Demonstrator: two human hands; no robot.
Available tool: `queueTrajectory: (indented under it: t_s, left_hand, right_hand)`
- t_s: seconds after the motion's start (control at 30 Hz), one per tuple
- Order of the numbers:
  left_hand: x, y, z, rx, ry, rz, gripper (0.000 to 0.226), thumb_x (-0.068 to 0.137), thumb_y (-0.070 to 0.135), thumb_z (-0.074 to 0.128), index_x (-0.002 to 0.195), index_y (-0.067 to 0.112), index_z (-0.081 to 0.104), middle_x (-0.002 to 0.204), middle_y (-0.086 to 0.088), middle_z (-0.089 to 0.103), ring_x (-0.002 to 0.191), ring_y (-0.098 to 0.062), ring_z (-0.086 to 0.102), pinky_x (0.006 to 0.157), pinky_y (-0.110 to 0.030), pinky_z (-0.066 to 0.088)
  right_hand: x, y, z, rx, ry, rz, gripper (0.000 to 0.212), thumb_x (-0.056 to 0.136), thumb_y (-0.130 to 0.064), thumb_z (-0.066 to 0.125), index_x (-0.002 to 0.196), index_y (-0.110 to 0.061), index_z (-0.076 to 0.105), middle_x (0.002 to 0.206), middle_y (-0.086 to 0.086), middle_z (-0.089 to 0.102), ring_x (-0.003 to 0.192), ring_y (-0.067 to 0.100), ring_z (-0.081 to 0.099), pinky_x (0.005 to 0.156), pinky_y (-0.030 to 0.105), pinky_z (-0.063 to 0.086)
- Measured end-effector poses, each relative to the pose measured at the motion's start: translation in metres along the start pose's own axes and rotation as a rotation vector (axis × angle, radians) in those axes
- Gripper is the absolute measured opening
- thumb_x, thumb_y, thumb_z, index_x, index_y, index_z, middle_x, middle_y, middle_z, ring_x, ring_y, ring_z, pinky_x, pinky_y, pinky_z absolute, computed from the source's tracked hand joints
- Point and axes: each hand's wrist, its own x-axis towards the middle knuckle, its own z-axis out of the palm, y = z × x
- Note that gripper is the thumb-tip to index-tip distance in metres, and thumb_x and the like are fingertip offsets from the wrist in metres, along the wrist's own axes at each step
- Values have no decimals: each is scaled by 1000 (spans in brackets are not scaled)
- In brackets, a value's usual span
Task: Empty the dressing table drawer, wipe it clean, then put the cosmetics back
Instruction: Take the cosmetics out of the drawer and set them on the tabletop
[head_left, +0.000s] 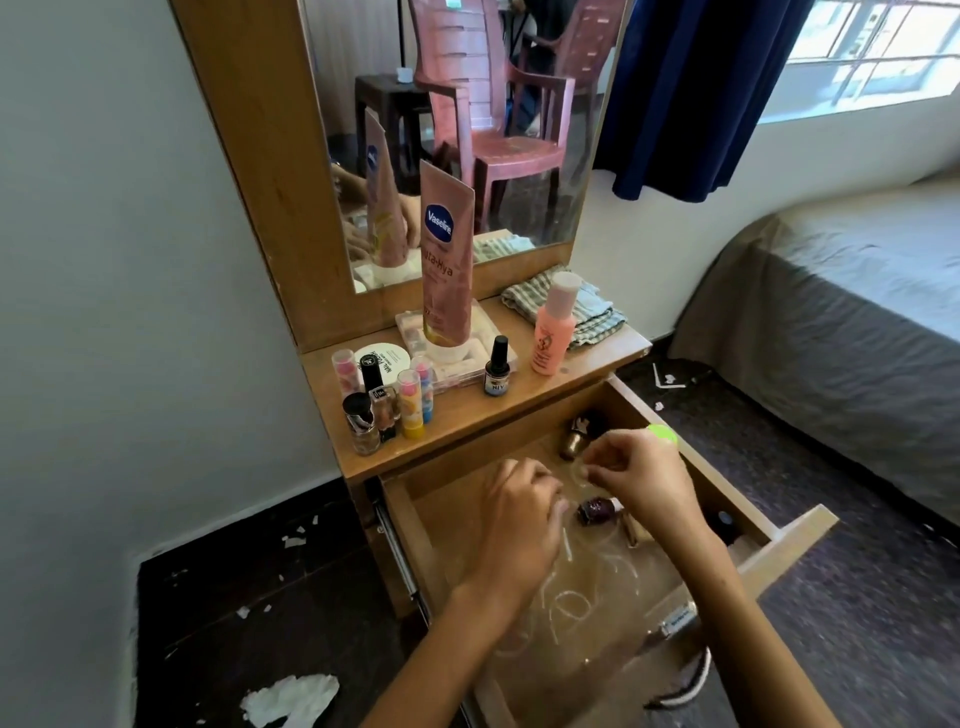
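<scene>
Drawer (795, 540) half emptied; both hands' grip unclear: left hand (514, 514), right hand (639, 478) over nail polish (597, 509); lift next.

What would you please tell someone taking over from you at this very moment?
Left hand: in the drawer, fingers curled; whether it holds anything is unclear.
Right hand: pinching something small and hard to make out.
Done: the Vaseline tube, pink bottle, lip balms and polishes are out on the tabletop.
Left: take out the maroon polish, gold bottle and the rest, wipe with the cloth, refill.
</scene>
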Motion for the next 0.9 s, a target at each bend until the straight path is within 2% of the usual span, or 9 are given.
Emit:
queueTrajectory:
  t_s: [0.07, 0.17, 0.3, 0.4, 0.47, 0.6, 0.73, 0.8, 0.9]
  left_hand:
    - [11, -1, 13, 31, -154, -8, 28, 88, 25, 63, 115, 15, 65, 116, -1, 59, 110, -14, 47, 94, -28, 42]
    - [27, 4, 29, 175, -357, -48, 40, 86, 32, 66, 119, 11, 63, 121, -8, 56, 115, -23, 43, 99, -36, 38]
    - [39, 14, 43, 332, -407, -13, 35, 85, 26, 67, 114, 6, 62, 124, -15, 51, 119, -29, 39, 100, -40, 34]
    - [45, 17, 47, 400, -360, -11, 30, 87, 20, 64, 113, 3, 63, 129, -16, 50, 123, -29, 38, 103, -40, 31]
    - [45, 16, 43, 404, -318, -47, 31, 88, 24, 64, 111, 4, 64, 128, -14, 52, 121, -28, 40, 103, -39, 32]
    - [28, 7, 17, 259, -103, -161, 30, 88, 35, 62, 110, 15, 64, 117, -1, 56, 108, -16, 45, 91, -29, 40]
    - [0, 7, -13, 33, 166, -179, 32, 88, 39, 58, 116, 23, 62, 111, 10, 56, 101, -1, 42, 82, -20, 43]
    - [-10, 9, -24, -7, 268, -177, 34, 88, 41, 55, 115, 21, 63, 110, 10, 57, 102, -1, 44, 80, -18, 43]
    - [-15, 9, -35, -22, 349, -189, 42, 88, 45, 48, 116, 17, 63, 110, 7, 59, 104, -5, 47, 81, -18, 39]
  right_hand:
    - [-9, 14, 2, -162, -44, 72, 8, 80, -22, 75, 85, -24, 69, 85, -6, 68, 83, 12, 65, 74, 39, 57]
    - [-20, 25, 4, -241, -13, 163, 7, 81, -24, 74, 84, -27, 69, 86, -6, 68, 82, 14, 64, 70, 35, 55]
    - [-25, 31, 7, -264, -2, 235, 9, 81, -24, 73, 89, -28, 70, 90, -4, 69, 86, 15, 63, 66, 29, 49]
    - [-24, 30, 9, -225, -13, 247, 9, 81, -28, 74, 88, -27, 70, 88, -3, 70, 86, 17, 66, 72, 33, 54]
    - [-25, 29, 10, -184, -14, 239, 9, 81, -34, 73, 85, -27, 69, 84, -5, 70, 83, 15, 66, 75, 37, 57]
    - [-28, 26, 14, -33, -73, 195, 29, 83, -49, 65, 78, -21, 68, 72, -5, 71, 68, 7, 68, 69, 34, 60]
    - [-32, 4, 17, 311, -147, 113, 35, 83, -52, 57, 96, -20, 66, 87, -4, 72, 75, 6, 69, 65, 26, 59]
    - [-32, -9, 18, 423, -118, 11, 39, 81, -51, 59, 105, -21, 65, 93, -4, 71, 81, 5, 69, 66, 22, 57]
    - [-32, -29, 20, 576, -81, -84, 36, 78, -43, 68, 106, -21, 66, 94, -4, 73, 85, 5, 70, 66, 23, 57]
